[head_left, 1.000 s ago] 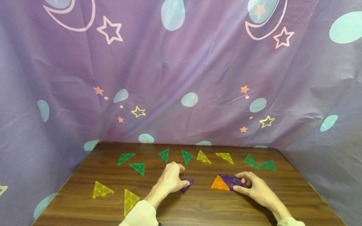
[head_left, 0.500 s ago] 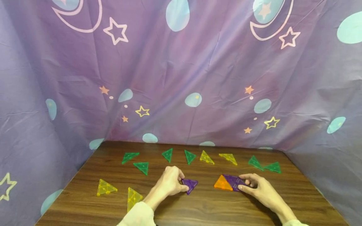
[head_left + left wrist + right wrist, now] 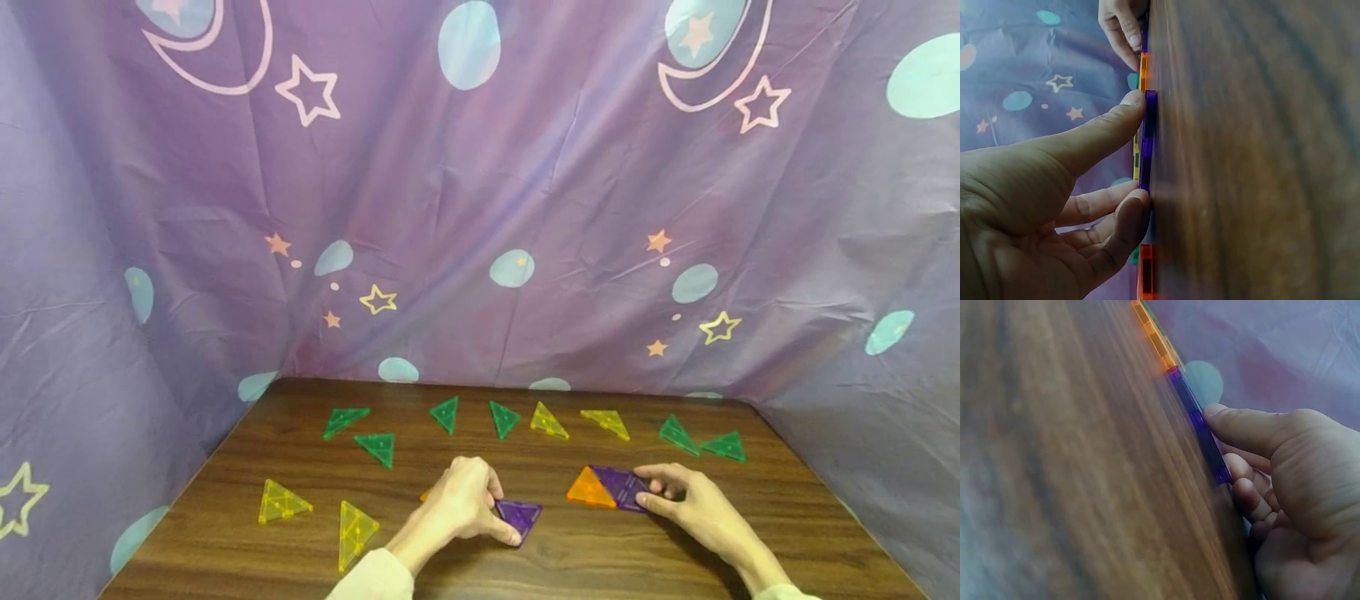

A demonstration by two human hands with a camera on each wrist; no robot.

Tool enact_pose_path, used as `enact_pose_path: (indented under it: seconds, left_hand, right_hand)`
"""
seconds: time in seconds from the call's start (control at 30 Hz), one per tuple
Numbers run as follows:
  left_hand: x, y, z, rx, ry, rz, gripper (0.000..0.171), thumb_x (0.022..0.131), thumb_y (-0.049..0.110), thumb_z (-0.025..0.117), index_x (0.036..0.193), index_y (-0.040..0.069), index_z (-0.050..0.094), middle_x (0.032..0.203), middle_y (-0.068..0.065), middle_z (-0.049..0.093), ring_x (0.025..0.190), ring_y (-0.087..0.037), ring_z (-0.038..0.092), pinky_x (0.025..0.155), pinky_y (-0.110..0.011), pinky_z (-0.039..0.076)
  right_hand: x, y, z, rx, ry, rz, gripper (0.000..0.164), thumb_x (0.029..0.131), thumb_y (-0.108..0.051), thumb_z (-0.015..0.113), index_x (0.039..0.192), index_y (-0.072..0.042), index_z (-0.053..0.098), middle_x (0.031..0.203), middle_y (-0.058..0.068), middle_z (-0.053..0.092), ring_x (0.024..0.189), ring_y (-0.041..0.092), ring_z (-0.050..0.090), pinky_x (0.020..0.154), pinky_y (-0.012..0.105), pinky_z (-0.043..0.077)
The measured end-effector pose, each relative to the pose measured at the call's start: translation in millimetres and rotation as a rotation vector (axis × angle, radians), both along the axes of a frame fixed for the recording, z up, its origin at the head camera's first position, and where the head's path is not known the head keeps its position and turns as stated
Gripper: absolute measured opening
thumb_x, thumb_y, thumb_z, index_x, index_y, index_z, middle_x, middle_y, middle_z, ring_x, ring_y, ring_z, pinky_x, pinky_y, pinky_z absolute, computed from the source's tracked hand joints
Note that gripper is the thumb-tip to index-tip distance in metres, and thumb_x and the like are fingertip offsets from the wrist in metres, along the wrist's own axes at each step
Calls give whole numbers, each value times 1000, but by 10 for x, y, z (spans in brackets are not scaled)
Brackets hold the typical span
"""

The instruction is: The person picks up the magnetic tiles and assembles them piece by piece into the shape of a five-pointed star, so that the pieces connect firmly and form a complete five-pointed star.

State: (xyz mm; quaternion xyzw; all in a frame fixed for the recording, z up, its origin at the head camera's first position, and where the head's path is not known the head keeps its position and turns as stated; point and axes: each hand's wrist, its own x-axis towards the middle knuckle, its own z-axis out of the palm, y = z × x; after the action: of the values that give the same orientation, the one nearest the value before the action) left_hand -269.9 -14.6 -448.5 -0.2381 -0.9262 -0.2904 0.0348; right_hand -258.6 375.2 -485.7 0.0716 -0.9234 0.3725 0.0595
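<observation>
One pair sat joined: an orange tile (image 3: 591, 490) edge to edge with a first purple tile (image 3: 619, 487) on the desk (image 3: 577, 571), the right hand (image 3: 692, 505) pinching the purple end. Left hand (image 3: 467, 504), thumb against fingers, gripped a second purple tile (image 3: 522, 517), apart, unjoined to that pair! Green tiles (image 3: 444, 414) and yellow tiles (image 3: 282, 503) lay scattered; no container showed.

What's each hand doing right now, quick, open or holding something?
Left hand: holding a purple triangular tile between thumb and fingers.
Right hand: holding a purple tile that touches an orange triangular tile.
</observation>
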Motion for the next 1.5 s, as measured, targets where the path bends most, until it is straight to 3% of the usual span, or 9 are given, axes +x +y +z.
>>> enact_pose_path:
  seconds: [0.17, 0.33, 0.43, 0.6, 0.87, 1.03, 1.13, 1.3, 1.5]
  left_hand:
    - [82, 15, -55, 33, 17, -62, 55, 55, 37, 115, 87, 10, 78, 72, 10, 64, 66, 0, 52, 63, -19, 51]
    - [164, 79, -87, 101, -78, -83, 54, 56, 31, 115, 91, 10, 80, 77, 9, 65, 70, -1, 53, 66, -19, 51]
    - [206, 136, -117, 112, -109, -83, 54, 56, 30, 115, 92, 11, 78, 78, 9, 63, 71, -1, 52, 66, -20, 50]
    - [310, 231, -187, 107, -70, -84, 53, 59, 34, 114, 90, 16, 75, 79, 12, 60, 72, 0, 49, 70, -20, 47]
    - [448, 371, -280, 234, -44, -78, 53, 64, 31, 112, 94, 15, 72, 83, 9, 60, 73, 3, 49, 70, -19, 48]
    - [458, 517, -267, 233, -8, -101, 50, 67, 35, 111, 92, 16, 71, 82, 11, 60, 74, 5, 47, 73, -18, 46]
    - [455, 622, -250, 250, -23, -123, 49, 68, 32, 110, 92, 14, 72, 83, 9, 60, 73, 4, 48, 71, -18, 46]
    - [462, 804, -235, 242, -24, -137, 48, 69, 31, 110, 92, 13, 72, 83, 8, 61, 77, 2, 47, 72, -18, 45]
    - [469, 1006, -279, 196, 85, -110, 49, 69, 37, 109, 92, 14, 73, 83, 9, 60, 81, -1, 49, 74, -19, 44]
  right_hand:
    - [-3, -31, 0, 8, -6, 15, 45, 98, -35, 87, 137, -12, 77, 106, 2, 63, 89, 13, 55, 75, 27, 45]
    - [-53, -121, 0, 7, -39, 37, 45, 98, -36, 86, 137, -14, 77, 107, 5, 60, 91, 19, 53, 78, 32, 43]
    - [-88, -204, -25, 18, -44, 38, 45, 99, -39, 86, 137, -17, 77, 109, 5, 61, 96, 21, 54, 88, 45, 39]
    - [-97, -335, -92, -8, -40, 27, 43, 98, -37, 87, 134, -15, 78, 110, 5, 63, 97, 22, 55, 99, 62, 25]
    - [-100, -443, -125, 58, 71, 43, 40, 95, -45, 88, 129, -25, 81, 102, -5, 65, 96, 16, 56, 90, 50, 27]
    - [-102, -410, -71, 80, 113, 49, 31, 100, -40, 83, 129, -28, 82, 100, -9, 67, 97, 13, 58, 88, 48, 29]
    - [-108, -376, -57, 70, 115, 57, 26, 105, -29, 77, 130, -27, 82, 99, -10, 67, 98, 12, 59, 89, 49, 29]
    - [-98, -355, -67, 58, 136, 62, 31, 102, -14, 75, 130, -27, 82, 97, -11, 67, 99, 11, 59, 89, 49, 29]
    - [-77, -342, -54, 57, 146, 85, 30, 103, -16, 74, 131, -25, 82, 99, -11, 67, 99, 11, 59, 89, 50, 29]
